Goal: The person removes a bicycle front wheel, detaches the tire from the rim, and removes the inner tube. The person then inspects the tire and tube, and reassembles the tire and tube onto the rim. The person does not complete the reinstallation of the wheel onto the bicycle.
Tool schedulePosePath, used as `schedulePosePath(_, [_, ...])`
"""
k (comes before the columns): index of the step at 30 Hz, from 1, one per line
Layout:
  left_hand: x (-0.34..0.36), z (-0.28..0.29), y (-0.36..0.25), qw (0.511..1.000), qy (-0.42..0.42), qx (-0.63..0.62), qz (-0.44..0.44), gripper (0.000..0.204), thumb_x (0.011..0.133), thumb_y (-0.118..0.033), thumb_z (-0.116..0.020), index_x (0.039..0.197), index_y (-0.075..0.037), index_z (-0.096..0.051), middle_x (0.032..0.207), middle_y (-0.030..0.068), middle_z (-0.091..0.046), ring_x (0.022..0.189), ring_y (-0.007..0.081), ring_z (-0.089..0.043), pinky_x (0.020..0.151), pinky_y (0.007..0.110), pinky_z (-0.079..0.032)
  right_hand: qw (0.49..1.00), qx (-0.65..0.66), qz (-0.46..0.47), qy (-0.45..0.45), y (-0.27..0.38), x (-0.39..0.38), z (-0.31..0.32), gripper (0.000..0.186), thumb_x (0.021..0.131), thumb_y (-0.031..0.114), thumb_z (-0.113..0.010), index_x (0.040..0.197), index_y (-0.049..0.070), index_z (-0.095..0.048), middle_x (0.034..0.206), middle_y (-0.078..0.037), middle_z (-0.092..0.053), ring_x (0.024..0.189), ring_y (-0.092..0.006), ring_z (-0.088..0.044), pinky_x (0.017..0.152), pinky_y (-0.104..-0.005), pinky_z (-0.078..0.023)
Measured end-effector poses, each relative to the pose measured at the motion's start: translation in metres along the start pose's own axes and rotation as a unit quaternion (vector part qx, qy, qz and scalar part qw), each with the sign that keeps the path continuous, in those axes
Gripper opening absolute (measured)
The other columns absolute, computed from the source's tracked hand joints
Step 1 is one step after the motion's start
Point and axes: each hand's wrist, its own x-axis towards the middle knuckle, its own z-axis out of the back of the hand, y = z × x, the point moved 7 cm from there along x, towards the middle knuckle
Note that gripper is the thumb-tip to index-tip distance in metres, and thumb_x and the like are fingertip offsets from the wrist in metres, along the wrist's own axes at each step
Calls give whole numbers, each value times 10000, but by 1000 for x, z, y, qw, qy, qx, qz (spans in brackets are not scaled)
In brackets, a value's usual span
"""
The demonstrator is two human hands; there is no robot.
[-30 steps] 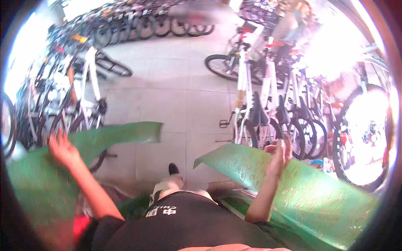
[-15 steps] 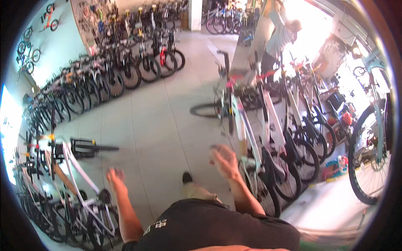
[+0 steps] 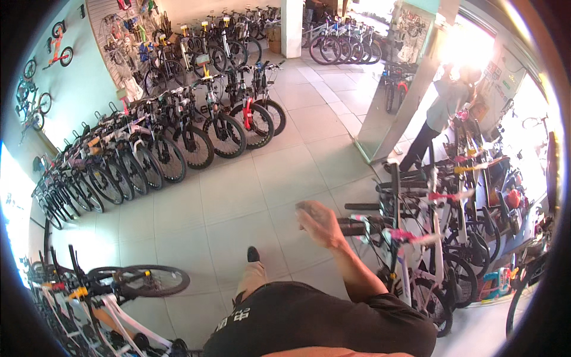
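My right hand (image 3: 319,224) hangs in front of me over the tiled floor, its fingers loosely bent and nothing visible in them. Closest to it are the black handlebar grips (image 3: 352,229) of a bicycle in the right-hand row; a small gap seems to separate hand and grips. A pink wrap (image 3: 410,236) sits on that bicycle near its handlebar. My left hand is out of the picture. At lower left stands another row of bicycles, where a black front wheel (image 3: 156,281) juts toward the walkway.
A long row of parked bicycles (image 3: 169,157) lines the far left side. Pale floor tiles (image 3: 238,205) run between the rows. Beyond the right row, a person (image 3: 443,110) stands beside a pillar (image 3: 389,113). Small bikes (image 3: 59,53) hang on the left wall.
I have moved forward, with the view shifting; the far bicycles appear larger. My left hand has dropped out of sight. My right hand is now beside the handlebar grips.
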Motion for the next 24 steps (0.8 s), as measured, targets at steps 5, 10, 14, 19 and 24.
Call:
schedulePosePath(5, [107, -125, -242, 994, 5, 6, -105, 269, 998, -325, -553, 811, -136, -514, 710, 35, -526, 578, 181, -556, 475, 327, -455, 991, -11, -64, -120, 3, 115, 26, 254, 1024, 148, -678, 1189, -43, -700, 882, -35, -684, 751, -121, -669, 675, -283, -546])
schedulePosePath(10, [81, -376, -592, 937, 83, 69, -331, 134, 961, -256, -610, 921, -129, -590, 776, 28, -611, 591, 164, -629, 451, 322, -445, 962, 47, -50, -263, -4, 206, 102, 231, 1034, 152, -692, 1177, -27, -721, 828, -34, -697, 687, -120, -675, 632, -262, -548])
schedulePosePath(14, [4, -570, -740, 872, 129, 121, -456, 175, 993, -259, -682, 1048, -105, -619, 856, 24, -654, 633, 136, -654, 498, 289, -463, 948, 61, -45, -308, -42, 313, 168, 275, 1041, 181, -702, 1211, -35, -707, 896, -45, -710, 723, -128, -674, 666, -281, -567])
schedulePosePath(19, [35, -719, -746, 787, 182, 168, -566, 186, 978, -207, -707, 1062, -80, -599, 873, 32, -646, 670, 147, -617, 574, 339, -497, 954, 81, -57, -282, -46, 483, 245, 229, 1039, 163, -689, 1156, -33, -713, 884, -62, -702, 700, -144, -676, 645, -295, -558])
schedulePosePath(24, [18, -760, -625, 778, 76, 548, -298, 387, 893, -306, -737, 1079, 21, -649, 1000, 185, -736, 860, 282, -713, 786, 448, -581, 955, 67, -46, -286, -9, 628, 357, 272, 1030, 160, -698, 1217, -38, -697, 918, -54, -708, 745, -130, -678, 680, -285, -568])
